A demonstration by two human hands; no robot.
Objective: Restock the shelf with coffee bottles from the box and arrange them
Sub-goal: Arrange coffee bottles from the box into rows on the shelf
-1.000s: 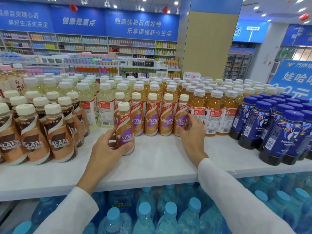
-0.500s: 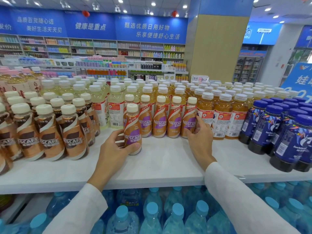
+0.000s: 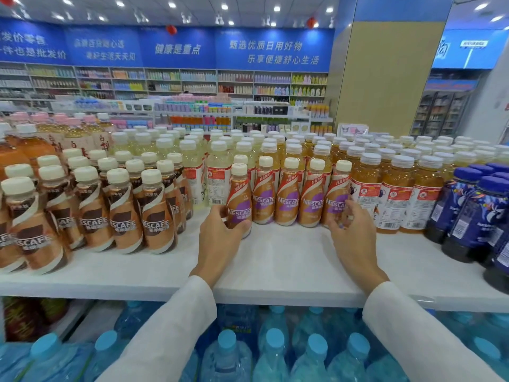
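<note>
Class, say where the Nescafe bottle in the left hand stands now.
In the head view, centre, the bottle stands on the white shelf, leftmost of the purple-label row, with the left hand round it.

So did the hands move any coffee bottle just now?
The left hand keeps gripping the front purple coffee bottle and has slid it back, closer to the row of purple coffee bottles. The right hand stays at the row's right end, touching the last bottle; its grip is blurred. Nothing was let go, and the brown coffee bottles stayed put.
</note>
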